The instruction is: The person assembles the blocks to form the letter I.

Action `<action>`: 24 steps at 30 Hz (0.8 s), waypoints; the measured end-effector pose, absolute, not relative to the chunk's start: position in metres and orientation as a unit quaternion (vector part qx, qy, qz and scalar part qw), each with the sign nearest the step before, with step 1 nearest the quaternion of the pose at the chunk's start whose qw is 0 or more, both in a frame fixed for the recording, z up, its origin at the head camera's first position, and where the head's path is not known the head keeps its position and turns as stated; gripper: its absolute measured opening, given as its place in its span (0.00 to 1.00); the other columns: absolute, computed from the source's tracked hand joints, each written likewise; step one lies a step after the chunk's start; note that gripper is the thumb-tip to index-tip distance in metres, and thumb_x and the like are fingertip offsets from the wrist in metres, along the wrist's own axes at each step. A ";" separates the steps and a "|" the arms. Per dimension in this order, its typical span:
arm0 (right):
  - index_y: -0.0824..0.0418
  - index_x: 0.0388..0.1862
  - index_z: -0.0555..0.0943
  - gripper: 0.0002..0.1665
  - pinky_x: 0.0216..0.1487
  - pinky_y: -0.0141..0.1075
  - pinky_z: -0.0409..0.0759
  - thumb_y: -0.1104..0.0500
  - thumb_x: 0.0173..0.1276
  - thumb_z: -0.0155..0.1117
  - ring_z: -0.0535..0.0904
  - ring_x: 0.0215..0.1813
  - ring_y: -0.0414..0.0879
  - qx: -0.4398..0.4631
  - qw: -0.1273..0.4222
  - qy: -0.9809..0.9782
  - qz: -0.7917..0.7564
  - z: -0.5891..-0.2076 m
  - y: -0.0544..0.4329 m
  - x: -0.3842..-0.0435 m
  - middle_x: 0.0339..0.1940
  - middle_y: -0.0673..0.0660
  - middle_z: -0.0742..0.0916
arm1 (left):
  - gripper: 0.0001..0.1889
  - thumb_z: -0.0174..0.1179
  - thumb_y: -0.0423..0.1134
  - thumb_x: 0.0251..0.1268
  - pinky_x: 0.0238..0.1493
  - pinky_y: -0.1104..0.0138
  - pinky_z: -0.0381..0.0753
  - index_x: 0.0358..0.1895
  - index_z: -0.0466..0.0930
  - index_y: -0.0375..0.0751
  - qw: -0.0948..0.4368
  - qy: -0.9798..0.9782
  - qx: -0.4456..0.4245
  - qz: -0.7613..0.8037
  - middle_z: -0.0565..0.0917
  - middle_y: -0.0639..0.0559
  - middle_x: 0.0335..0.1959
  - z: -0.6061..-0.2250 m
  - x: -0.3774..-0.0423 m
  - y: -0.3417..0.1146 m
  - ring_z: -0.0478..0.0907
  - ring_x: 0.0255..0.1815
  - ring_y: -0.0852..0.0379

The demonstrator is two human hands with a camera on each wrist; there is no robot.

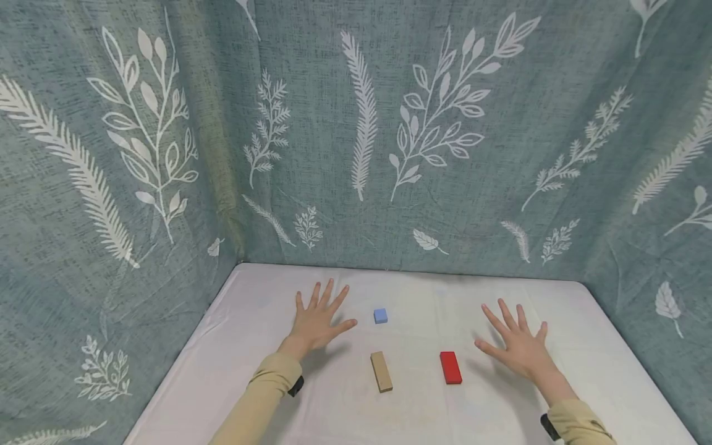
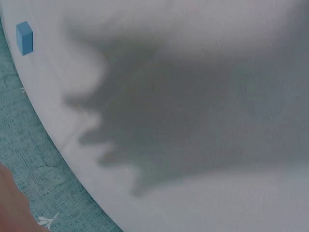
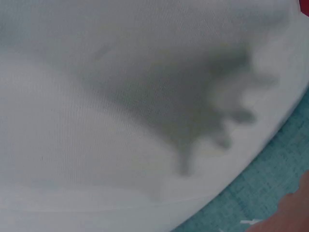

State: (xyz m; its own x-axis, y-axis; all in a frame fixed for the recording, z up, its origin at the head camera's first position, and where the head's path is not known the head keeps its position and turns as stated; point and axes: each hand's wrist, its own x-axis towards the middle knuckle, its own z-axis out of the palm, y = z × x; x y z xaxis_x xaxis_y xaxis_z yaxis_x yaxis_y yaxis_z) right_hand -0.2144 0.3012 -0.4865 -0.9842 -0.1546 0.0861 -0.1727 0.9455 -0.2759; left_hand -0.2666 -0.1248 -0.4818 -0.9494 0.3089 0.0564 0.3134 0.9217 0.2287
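My left hand (image 1: 316, 324) is held with fingers spread over the left part of the white table, holding nothing. To its right lies a small blue cube-like block (image 1: 381, 316), which also shows in the left wrist view as a blue block (image 2: 24, 38). A tan wooden block (image 1: 381, 371) lies nearer the front. Right of that is a red block (image 1: 450, 368), of which one corner (image 3: 304, 7) shows in the right wrist view. Fingers spread, my right hand (image 1: 518, 347) hovers to the right of the red block and holds nothing.
A white cloth covers the table (image 1: 417, 408). Blue-green curtains (image 1: 322, 123) with white leaf prints stand behind it and along both sides. Shadows of both hands fall on the cloth, and a dark band sits at each wrist.
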 end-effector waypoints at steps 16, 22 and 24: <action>0.39 0.74 0.56 0.47 0.62 0.78 0.41 0.32 0.59 0.60 0.50 0.75 0.68 0.131 0.029 -0.979 0.153 -0.499 0.281 -0.196 0.77 0.58 0.58 | 0.43 0.44 0.70 0.62 0.73 0.36 0.40 0.76 0.43 0.59 0.004 -0.967 -0.216 -0.138 0.44 0.48 0.78 -0.482 -0.255 -0.111 0.40 0.79 0.42; 0.42 0.75 0.57 0.48 0.61 0.78 0.43 0.32 0.58 0.61 0.51 0.75 0.68 0.160 0.002 -0.968 0.196 -0.501 0.271 -0.189 0.77 0.59 0.59 | 0.44 0.44 0.71 0.61 0.74 0.37 0.42 0.76 0.41 0.59 -0.008 -0.959 -0.240 -0.148 0.43 0.50 0.79 -0.485 -0.247 -0.104 0.42 0.79 0.44; 0.44 0.75 0.57 0.49 0.61 0.79 0.43 0.32 0.58 0.61 0.51 0.75 0.68 0.166 -0.006 -0.963 0.210 -0.502 0.269 -0.188 0.77 0.60 0.59 | 0.44 0.44 0.71 0.61 0.74 0.37 0.44 0.76 0.43 0.57 -0.007 -0.956 -0.251 -0.154 0.46 0.48 0.78 -0.487 -0.244 -0.102 0.43 0.78 0.44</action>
State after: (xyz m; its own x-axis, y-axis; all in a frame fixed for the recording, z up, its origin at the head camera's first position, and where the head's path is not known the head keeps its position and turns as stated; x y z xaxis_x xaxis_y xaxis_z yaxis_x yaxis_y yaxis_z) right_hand -0.1877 0.2694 -0.5016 -0.9448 -0.3223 0.0585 -0.3174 0.8565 -0.4070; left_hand -0.2441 -0.1018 -0.4871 -0.8736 0.4824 0.0639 0.4780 0.8261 0.2984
